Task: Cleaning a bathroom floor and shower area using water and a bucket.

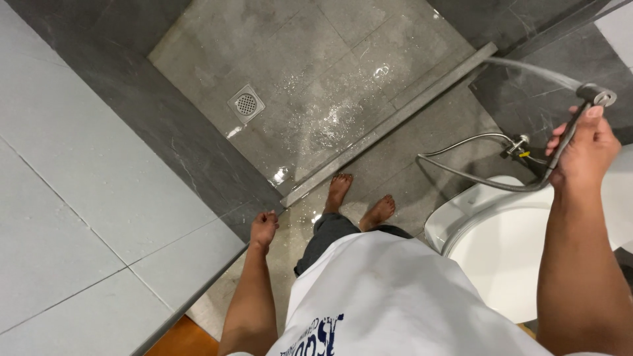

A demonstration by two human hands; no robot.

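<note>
1. Right hand (583,148) — upper right of the frame — is wrapped around a dark spray handle (572,135) with its metal hose (461,173) looping just above the white toilet (501,237).
2. Left hand (264,227) hangs loosely curled, holding nothing, beside the grey wall (99,198).
3. Wet floor (330,112) with a square drain (246,103) fills the upper centre.

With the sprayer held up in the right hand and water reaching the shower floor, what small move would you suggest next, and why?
Probably swing the right hand slightly so the hand sprayer sends its jet toward the floor drain. The spray now lands right of it on the wet shower floor, while the left hand hangs free.
</note>
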